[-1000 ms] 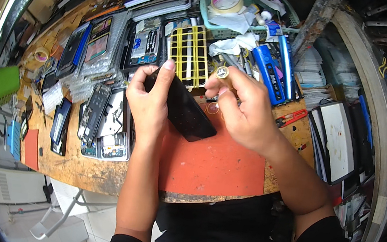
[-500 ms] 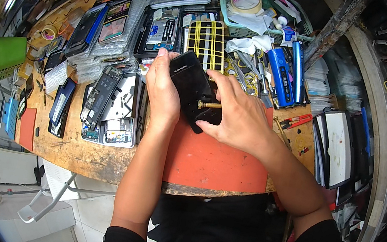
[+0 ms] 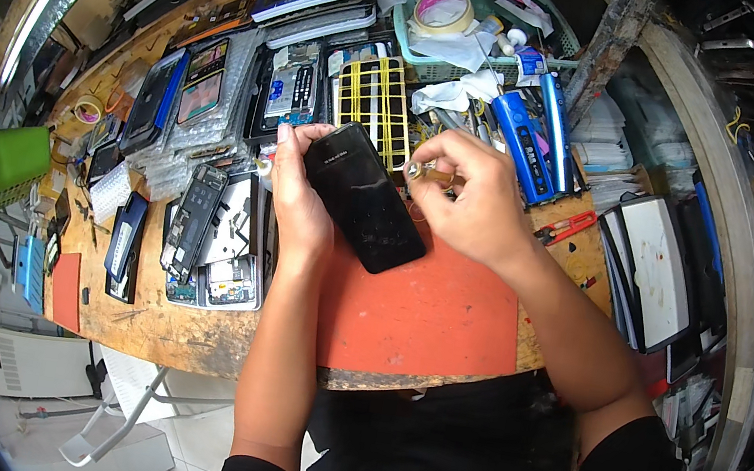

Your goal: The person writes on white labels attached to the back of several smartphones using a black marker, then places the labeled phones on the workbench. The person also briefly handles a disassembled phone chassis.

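Observation:
A black smartphone [image 3: 367,204] with a dark screen is tilted above the orange-red mat [image 3: 420,336]. My left hand [image 3: 299,208] grips it along its left edge, thumb toward the upper corner. Just right of the phone, my right hand [image 3: 483,201] pinches a small brass-coloured tool [image 3: 434,176] with a shiny metal end; the fingers cover part of it, so its exact kind is unclear. The tool is near the phone's upper right side, and I cannot tell whether they touch. A black grid with yellow lines [image 3: 373,102] lies behind the phone.
Left of my arm sit a white tray [image 3: 234,297] of phone parts and a dark phone body [image 3: 195,219]. Bubble wrap [image 3: 214,146] lies farther back. Blue tools [image 3: 521,145], red-handled cutters [image 3: 566,228] and a green basket [image 3: 407,48] holding tape line the back right.
My right hand has moved off the phone's screen to its right side, with the brass-coloured tool turned in the fingers. The phone's screen now shows almost fully. The whole view has shifted slightly.

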`<state>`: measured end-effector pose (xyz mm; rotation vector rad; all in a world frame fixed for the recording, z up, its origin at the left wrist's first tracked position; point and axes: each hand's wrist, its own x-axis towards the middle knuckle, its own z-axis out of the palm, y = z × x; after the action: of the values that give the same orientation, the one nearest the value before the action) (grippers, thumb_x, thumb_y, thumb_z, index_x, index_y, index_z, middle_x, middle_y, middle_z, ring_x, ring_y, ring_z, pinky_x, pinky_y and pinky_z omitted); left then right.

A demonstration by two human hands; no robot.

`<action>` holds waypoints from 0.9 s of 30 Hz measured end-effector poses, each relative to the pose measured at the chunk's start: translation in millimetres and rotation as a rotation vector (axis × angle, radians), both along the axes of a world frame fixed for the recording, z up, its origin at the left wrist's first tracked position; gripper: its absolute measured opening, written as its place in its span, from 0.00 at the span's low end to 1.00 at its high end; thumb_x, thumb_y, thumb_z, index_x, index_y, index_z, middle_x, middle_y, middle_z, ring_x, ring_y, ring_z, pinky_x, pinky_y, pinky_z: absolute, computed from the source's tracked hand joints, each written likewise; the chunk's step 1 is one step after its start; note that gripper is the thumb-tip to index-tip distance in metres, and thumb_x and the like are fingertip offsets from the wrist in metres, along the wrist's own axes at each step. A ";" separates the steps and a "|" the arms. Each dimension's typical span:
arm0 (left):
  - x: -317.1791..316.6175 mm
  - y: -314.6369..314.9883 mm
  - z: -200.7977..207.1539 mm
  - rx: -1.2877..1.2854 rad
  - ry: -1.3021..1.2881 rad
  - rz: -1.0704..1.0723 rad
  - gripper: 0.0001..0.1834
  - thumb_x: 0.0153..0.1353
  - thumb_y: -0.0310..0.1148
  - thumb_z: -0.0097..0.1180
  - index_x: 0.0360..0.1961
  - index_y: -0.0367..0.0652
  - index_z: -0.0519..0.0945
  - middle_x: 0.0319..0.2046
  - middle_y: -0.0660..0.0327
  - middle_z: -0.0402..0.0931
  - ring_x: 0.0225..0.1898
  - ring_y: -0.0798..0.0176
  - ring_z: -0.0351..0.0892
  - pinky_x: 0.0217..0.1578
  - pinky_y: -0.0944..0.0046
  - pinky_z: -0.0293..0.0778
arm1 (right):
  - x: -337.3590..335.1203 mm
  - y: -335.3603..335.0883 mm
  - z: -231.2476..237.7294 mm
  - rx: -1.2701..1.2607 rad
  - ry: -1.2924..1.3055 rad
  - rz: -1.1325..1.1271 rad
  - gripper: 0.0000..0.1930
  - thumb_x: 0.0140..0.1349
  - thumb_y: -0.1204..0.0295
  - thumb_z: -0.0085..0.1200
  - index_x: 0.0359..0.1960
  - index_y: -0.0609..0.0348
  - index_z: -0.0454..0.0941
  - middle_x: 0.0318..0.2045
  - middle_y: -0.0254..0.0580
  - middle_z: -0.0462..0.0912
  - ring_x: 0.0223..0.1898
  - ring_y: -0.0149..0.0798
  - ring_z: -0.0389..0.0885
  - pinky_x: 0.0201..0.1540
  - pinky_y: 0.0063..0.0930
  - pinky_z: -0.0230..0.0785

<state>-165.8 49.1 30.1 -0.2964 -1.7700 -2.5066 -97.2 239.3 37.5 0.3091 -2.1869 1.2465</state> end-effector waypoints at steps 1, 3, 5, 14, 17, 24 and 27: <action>0.6 -0.7 0.3 0.003 -0.029 -0.029 0.32 0.83 0.57 0.36 0.43 0.40 0.82 0.40 0.59 0.84 0.44 0.65 0.82 0.52 0.64 0.75 | 3.7 -1.0 2.2 0.022 -0.063 0.013 0.14 0.55 0.72 0.72 0.41 0.64 0.83 0.30 0.42 0.80 0.30 0.37 0.80 0.33 0.31 0.72; 0.4 -0.3 -0.3 0.006 -0.014 -0.027 0.33 0.83 0.58 0.34 0.44 0.40 0.82 0.41 0.59 0.84 0.44 0.64 0.82 0.53 0.63 0.75 | 9.0 -2.7 7.5 0.211 -0.175 0.021 0.33 0.51 0.57 0.77 0.55 0.62 0.79 0.38 0.45 0.81 0.33 0.46 0.82 0.38 0.39 0.76; -0.9 -0.1 -1.3 0.003 -0.041 0.002 0.36 0.82 0.60 0.31 0.45 0.39 0.82 0.42 0.58 0.84 0.46 0.63 0.81 0.54 0.62 0.74 | 14.1 -7.8 11.2 0.407 -0.310 0.033 0.54 0.46 0.51 0.79 0.72 0.62 0.64 0.49 0.53 0.80 0.37 0.56 0.85 0.43 0.48 0.80; -4.1 0.0 -5.8 -0.062 -0.001 0.012 0.37 0.82 0.62 0.30 0.49 0.38 0.80 0.43 0.57 0.84 0.47 0.62 0.82 0.55 0.61 0.75 | 18.0 -16.0 14.1 0.448 -0.391 0.055 0.64 0.45 0.52 0.79 0.78 0.65 0.51 0.56 0.67 0.77 0.43 0.68 0.86 0.46 0.54 0.81; -4.0 3.2 -5.6 -0.052 0.007 0.047 0.36 0.82 0.61 0.29 0.53 0.38 0.78 0.43 0.55 0.84 0.48 0.61 0.82 0.55 0.61 0.76 | 18.1 -15.4 15.8 0.458 -0.429 0.051 0.65 0.43 0.52 0.80 0.78 0.64 0.50 0.57 0.67 0.77 0.44 0.68 0.85 0.47 0.55 0.80; 0.9 2.9 -0.9 -0.025 0.004 -0.015 0.35 0.82 0.62 0.29 0.61 0.40 0.73 0.44 0.59 0.79 0.46 0.67 0.79 0.53 0.65 0.76 | 17.8 -13.3 19.0 0.472 -0.474 0.049 0.65 0.43 0.52 0.81 0.79 0.57 0.51 0.56 0.64 0.76 0.45 0.67 0.85 0.47 0.57 0.80; 1.0 3.0 -0.7 -0.014 -0.019 -0.011 0.36 0.81 0.64 0.29 0.61 0.40 0.73 0.44 0.59 0.79 0.46 0.67 0.80 0.52 0.65 0.76 | 17.5 -13.2 18.8 0.444 -0.461 0.062 0.64 0.43 0.53 0.80 0.79 0.54 0.51 0.55 0.62 0.76 0.45 0.67 0.85 0.47 0.57 0.80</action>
<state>-164.8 52.1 29.3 -0.2849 -1.7981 -2.5143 -79.7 226.1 56.3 0.2856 -2.8728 0.9124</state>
